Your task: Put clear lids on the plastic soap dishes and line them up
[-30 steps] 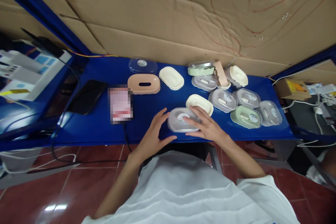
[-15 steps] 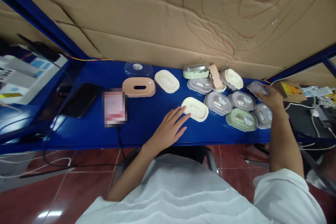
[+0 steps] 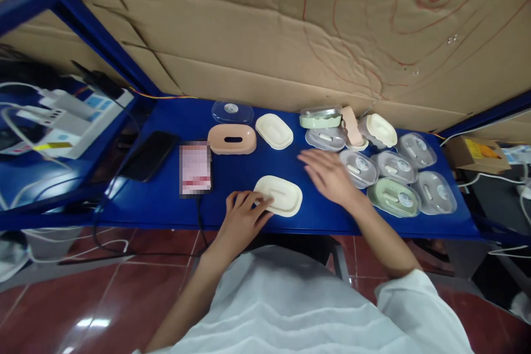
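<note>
My left hand [image 3: 241, 215] rests its fingertips on the near-left edge of a cream oval soap dish [image 3: 279, 195] that lies near the front edge of the blue table [image 3: 166, 199]. My right hand [image 3: 329, 176] hovers flat with fingers stretched out, empty, just right of that dish and beside a clear lidded soap box [image 3: 359, 167]. A pink soap-dish base [image 3: 232, 139], another cream dish [image 3: 274, 131] and a clear lid [image 3: 232, 112] lie farther back.
Several lidded soap boxes, clear and one green [image 3: 393, 197], crowd the right half of the table. A black phone [image 3: 150, 155] and a blurred card [image 3: 195, 168] lie at the left. Cardboard [image 3: 290, 33] forms the back wall. A small open box [image 3: 477, 154] sits far right.
My left hand has drawn the cream dish toward the front edge. My right hand, which put a clear box down at the far right, has come back empty toward the middle.
</note>
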Demonstrator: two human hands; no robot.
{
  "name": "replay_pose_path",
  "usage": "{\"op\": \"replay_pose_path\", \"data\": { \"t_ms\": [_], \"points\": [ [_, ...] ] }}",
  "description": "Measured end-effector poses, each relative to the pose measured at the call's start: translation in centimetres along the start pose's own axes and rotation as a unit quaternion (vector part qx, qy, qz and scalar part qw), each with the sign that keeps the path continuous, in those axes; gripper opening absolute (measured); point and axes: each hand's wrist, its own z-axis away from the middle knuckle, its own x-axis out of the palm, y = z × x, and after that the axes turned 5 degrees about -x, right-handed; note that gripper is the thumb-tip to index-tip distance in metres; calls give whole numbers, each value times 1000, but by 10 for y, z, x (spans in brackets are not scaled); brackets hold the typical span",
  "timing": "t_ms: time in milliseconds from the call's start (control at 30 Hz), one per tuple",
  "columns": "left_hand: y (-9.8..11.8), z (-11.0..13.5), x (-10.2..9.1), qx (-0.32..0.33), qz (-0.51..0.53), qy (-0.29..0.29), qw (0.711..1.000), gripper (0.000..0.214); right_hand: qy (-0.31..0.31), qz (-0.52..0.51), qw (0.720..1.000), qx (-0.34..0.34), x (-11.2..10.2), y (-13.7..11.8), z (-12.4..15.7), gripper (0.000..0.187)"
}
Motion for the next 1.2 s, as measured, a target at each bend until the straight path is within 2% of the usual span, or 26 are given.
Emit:
{"op": "replay_pose_path", "data": {
  "t_ms": [67,167,267,333,400,500,600,733,800,867,967,1033,1100,1200],
  "points": [
    [-8,11,-4,-19,-1,20,1000,25,-73,-44,995,-59,50,-36,-38,44],
    [-15,24,-8,-30,-7,41,999,24,-119,-38,986,-108,111,-58,-94,49],
    [-16,33,-12,-34,-7,37,999,25,-141,-8,984,-108,141,-61,-129,52],
    [-17,38,-15,-34,0,27,999,25,-141,-3,986,-93,141,-60,-133,48],
    [-19,42,-16,-33,8,25,999,26,-121,-20,989,-84,127,-61,-119,42],
    [-24,42,-15,-44,14,65,997,38,-90,-59,991,-78,94,-67,-73,40],
    [-28,35,-12,-55,3,111,992,52,-100,-66,990,-80,71,-81,-23,38],
    [-32,21,-11,-2,23,73,997,43,-146,-70,984,-69,73,-96,19,52],
    [-33,18,-12,21,42,55,997,37,-150,-80,984,-47,78,-98,28,61],
    [-34,18,-12,22,49,49,997,34,-150,-89,984,-47,79,-97,30,60],
    [-33,21,-10,5,50,47,998,31,-150,-107,979,-90,74,-87,13,42],
    [-31,23,-7,-3,54,47,997,31,-135,-118,979,-98,74,-74,-17,35],
    [-27,25,-4,-8,53,54,997,31,-115,-108,984,-78,85,-58,-62,39],
    [-22,26,-1,-14,41,64,997,33,-116,-47,990,-65,120,-38,-143,50]
  ]
}}
